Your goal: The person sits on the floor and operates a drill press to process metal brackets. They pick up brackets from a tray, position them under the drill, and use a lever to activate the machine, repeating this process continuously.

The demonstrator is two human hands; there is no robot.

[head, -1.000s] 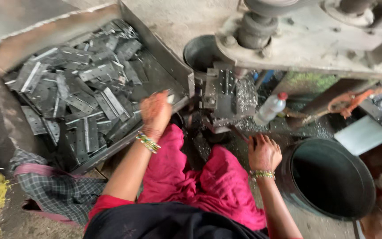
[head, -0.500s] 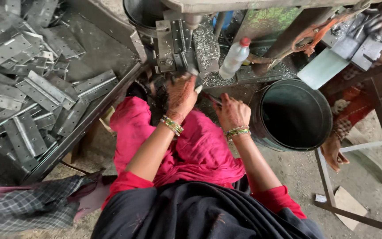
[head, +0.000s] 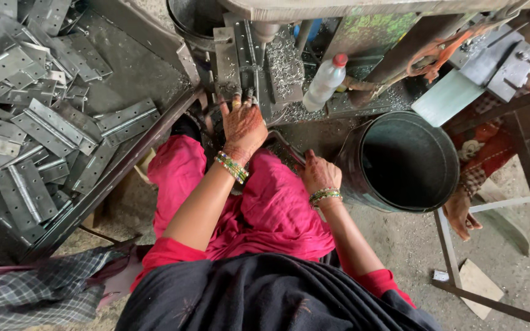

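Observation:
My left hand (head: 243, 125) reaches forward with its fingertips spread on the grey metal fixture (head: 235, 56) of a machine, and whatever lies under the fingers is hidden. My right hand (head: 318, 173) rests on my pink-clad lap, its fingers curled around a thin dark metal bar (head: 288, 149). Both wrists wear bangles. A pile of grey steel hinges (head: 38, 122) fills a large metal tray (head: 113, 179) to the left of my left arm.
A dark round bucket (head: 403, 117) stands right of my right hand. A clear plastic bottle with a red cap (head: 326, 79) stands among metal shavings (head: 283, 61) by the machine. Another person's hand (head: 464, 211) hangs beside the bucket. A checked cloth (head: 26, 288) lies lower left.
My left hand left the hinge tray and moved right to the machine fixture. My right hand stayed on my lap. My view shifted right and closer.

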